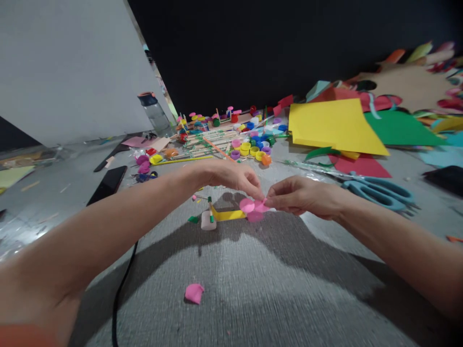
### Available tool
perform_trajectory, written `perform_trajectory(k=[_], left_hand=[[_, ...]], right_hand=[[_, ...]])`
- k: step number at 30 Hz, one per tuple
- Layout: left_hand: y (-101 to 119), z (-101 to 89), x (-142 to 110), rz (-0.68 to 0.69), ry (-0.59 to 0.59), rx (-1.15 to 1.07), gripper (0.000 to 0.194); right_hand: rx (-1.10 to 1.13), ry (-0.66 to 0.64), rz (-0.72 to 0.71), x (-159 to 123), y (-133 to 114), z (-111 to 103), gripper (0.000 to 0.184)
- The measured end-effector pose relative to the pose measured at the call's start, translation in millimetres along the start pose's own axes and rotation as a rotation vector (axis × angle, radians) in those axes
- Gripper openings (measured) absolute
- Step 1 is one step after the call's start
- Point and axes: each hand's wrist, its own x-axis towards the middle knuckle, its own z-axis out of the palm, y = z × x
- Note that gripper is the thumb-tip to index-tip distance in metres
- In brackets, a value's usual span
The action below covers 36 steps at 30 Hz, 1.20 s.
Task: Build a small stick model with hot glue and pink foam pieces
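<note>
My left hand [237,176] reaches in from the left, its fingers closed in a pinch at the top edge of a pink flower-like piece of round petals [255,209]. From the right, my right hand [302,195] pinches the same piece at its right side. A yellow strip [229,215] runs from the petals to a small white cap [209,221], which has a thin stick with green wrapping [211,209] by it. Beside the cap lies a small green scrap [193,220]. A lump of pink clay [194,293] sits nearer to me.
Behind my hands lie wooden sticks [213,142] and coloured bottle caps [246,148]. Blue-handled scissors [379,193] and yellow paper [333,125] are on the right. On the left are a phone [107,184], a water bottle [155,113] and a black cable [122,289].
</note>
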Motion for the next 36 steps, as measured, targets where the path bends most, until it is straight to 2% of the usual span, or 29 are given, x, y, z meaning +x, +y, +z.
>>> perform_trajectory(k=[15, 21, 26, 32, 36], left_hand=[[-3, 0.1, 6, -0.003, -0.105, 0.103, 0.029], [-2, 1.1, 7, 0.000, -0.080, 0.141, 0.026], [-1, 2.0, 8, -0.002, -0.068, 0.139, 0.023], [0, 2.9, 7, -0.020, -0.058, 0.113, 0.018], [0, 3.3, 7, -0.020, -0.044, 0.102, 0.016]], right_hand=[[-0.182, 0.113, 0.021, 2, -4, 4, 0.040], [-0.277, 0.175, -0.008, 7, 4, 0, 0.035], [-0.301, 0.177, -0.033, 9, 5, 0, 0.035], [-0.221, 0.128, -0.018, 1, -1, -4, 0.040], [-0.242, 0.139, 0.029, 0, -2, -2, 0.048]])
